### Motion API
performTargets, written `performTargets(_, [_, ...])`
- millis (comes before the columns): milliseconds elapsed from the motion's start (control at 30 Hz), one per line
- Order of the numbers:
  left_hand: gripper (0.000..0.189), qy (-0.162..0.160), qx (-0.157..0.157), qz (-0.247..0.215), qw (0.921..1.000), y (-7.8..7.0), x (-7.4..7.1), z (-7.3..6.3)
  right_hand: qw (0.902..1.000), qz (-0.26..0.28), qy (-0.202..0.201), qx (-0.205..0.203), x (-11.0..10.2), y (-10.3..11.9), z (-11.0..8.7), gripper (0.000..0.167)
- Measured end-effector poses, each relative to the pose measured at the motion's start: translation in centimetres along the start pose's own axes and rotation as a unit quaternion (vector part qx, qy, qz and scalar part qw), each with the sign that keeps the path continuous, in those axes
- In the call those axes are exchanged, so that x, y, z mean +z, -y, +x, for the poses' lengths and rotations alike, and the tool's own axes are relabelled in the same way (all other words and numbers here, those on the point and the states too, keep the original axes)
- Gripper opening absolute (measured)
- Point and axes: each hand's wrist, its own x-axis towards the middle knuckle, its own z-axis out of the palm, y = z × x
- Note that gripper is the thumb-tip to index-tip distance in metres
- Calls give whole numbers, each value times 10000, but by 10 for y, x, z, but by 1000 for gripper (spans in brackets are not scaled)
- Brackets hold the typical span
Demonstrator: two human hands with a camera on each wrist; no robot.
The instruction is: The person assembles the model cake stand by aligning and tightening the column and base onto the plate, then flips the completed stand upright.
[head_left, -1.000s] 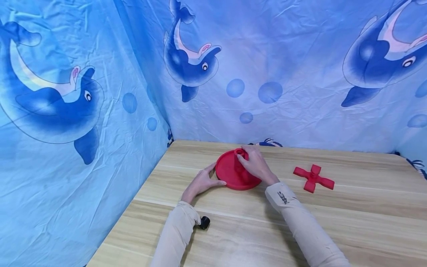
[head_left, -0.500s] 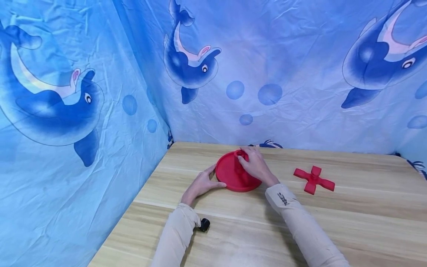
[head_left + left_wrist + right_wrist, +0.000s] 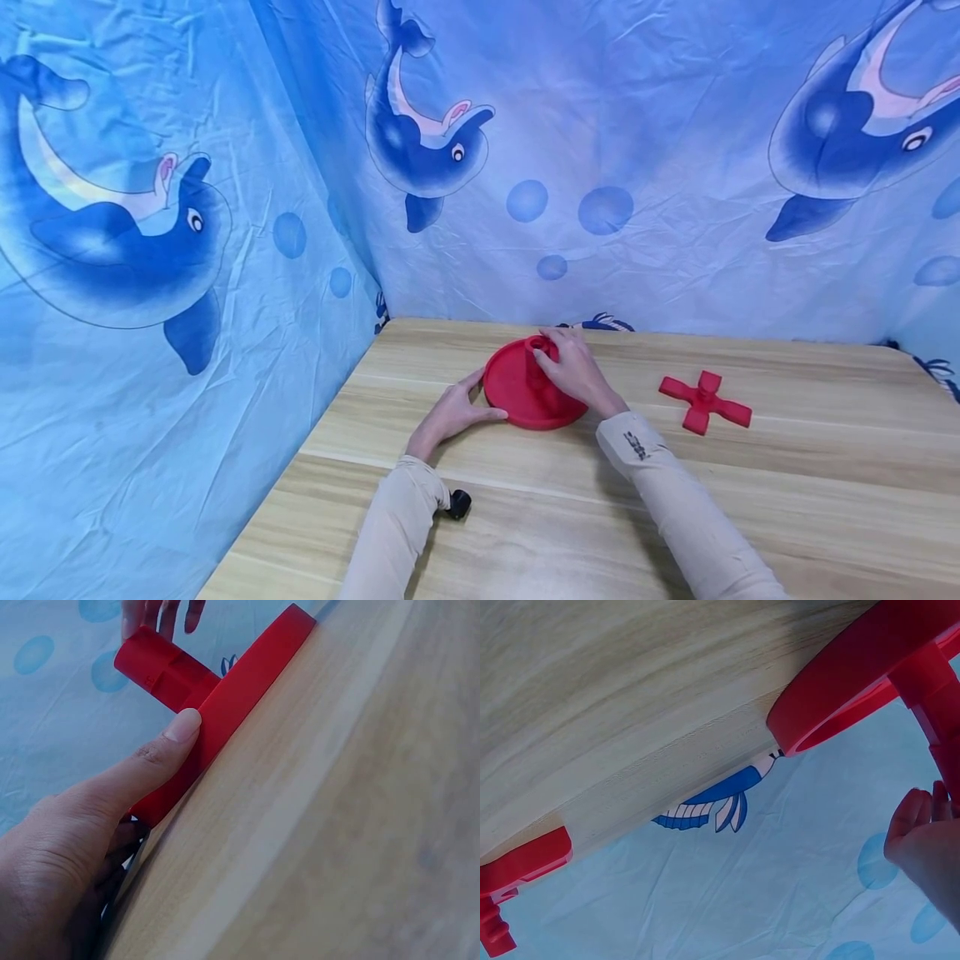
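A round red tray [image 3: 506,387] with a raised rim rests on the wooden table, and a red cylindrical post [image 3: 533,367] with a hollow top stands upright in it. My left hand [image 3: 452,411] holds the tray's left side, its thumb [image 3: 169,746] against the rim and its fingers partly hidden behind. Near the post's top, my right hand [image 3: 576,372] grips it from the right. The left wrist view shows flat facets and a small mark on the post [image 3: 169,671].
To the right lies a red cross-shaped piece [image 3: 703,402] with a short ridged stub at its centre. The wooden table [image 3: 525,517] ends at a blue dolphin-print curtain [image 3: 660,275] behind and on the left. A small black device [image 3: 459,503] sits at the left cuff.
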Motion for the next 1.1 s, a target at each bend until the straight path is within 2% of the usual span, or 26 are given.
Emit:
performTargets(267, [103,4,13,-44,10000,-1,0,-2,10000,-42,-60,31,0,1,-1,54])
performTargets(567, [102,-5,-30,-23,10000,-2,0,-2,10000,1,11,-45,0,2,0,47])
performTargets(867, [102,-5,-10,-16,10000,-1,0,-1,9996,-58,-48,257,2,1,0,56])
performTargets(1100, [103,-10,-28,-57,10000,0,0,-2,9999,111,-12,6,1,-1,-1,48])
